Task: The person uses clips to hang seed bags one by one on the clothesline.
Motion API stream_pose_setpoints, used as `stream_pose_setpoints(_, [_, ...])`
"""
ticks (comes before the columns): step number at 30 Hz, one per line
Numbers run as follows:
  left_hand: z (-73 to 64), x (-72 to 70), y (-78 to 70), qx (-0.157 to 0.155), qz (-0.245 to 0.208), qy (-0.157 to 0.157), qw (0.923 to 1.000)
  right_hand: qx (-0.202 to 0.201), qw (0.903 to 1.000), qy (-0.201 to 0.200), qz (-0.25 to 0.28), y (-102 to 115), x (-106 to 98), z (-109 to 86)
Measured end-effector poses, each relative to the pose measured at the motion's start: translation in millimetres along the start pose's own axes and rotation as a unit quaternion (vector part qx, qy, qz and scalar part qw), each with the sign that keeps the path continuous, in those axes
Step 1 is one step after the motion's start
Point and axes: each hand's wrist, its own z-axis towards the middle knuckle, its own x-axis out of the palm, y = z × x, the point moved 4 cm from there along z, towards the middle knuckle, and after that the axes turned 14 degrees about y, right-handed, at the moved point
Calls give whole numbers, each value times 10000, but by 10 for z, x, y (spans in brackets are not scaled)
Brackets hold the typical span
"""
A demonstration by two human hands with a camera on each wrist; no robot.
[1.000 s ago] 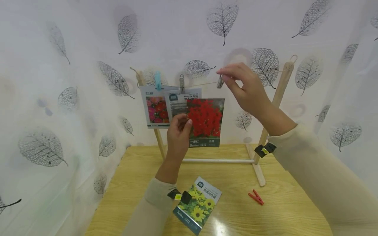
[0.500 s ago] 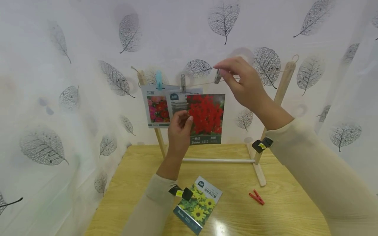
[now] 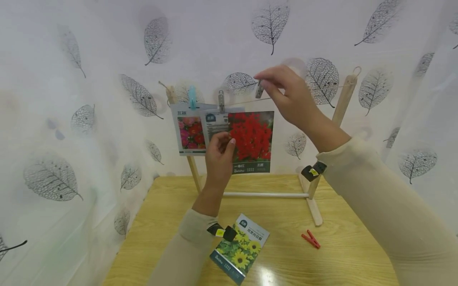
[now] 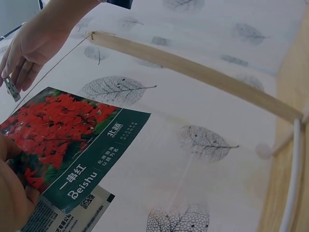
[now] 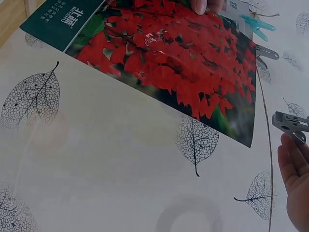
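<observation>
My left hand (image 3: 220,159) pinches the left edge of a seed packet with red flowers (image 3: 252,137), held upright just under the string (image 3: 250,101). In the right wrist view the packet's top edge lies close beside the string. Above it, my right hand (image 3: 291,93) pinches a metal clothespin (image 3: 259,89) between thumb and fingers; this clothespin (image 5: 289,122) stands apart from the packet. To the left, two more seed packets hang from the string: one with pink and red flowers (image 3: 191,133) under a blue clothespin (image 3: 193,98), and a partly covered one (image 3: 212,121) under another metal clothespin (image 3: 221,101).
The string runs between two wooden posts (image 3: 344,97), joined low down by a white rod (image 3: 266,195). On the wooden table (image 3: 161,238) lie a yellow-flower seed packet (image 3: 239,248) and a red clothespin (image 3: 311,239). A leaf-patterned curtain (image 3: 107,119) hangs behind.
The left hand has raised the red-flower packet slightly, nearer the string. My right hand has shifted a little left and up with the metal clothespin.
</observation>
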Motion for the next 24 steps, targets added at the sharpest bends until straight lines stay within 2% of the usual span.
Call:
stream_pose_setpoints(11, [25,17,-18,120,-53,28,9999,77,9999,80,125,21,28,52])
stream_pose_setpoints(19, [46,17,-9,-53,-139,-26,9999,31,9993,-51,375,4,54,63])
stream_pose_setpoints(24, [53,39,-21,-45,-179,26,9998,258,9986,78,459,-23,69,55])
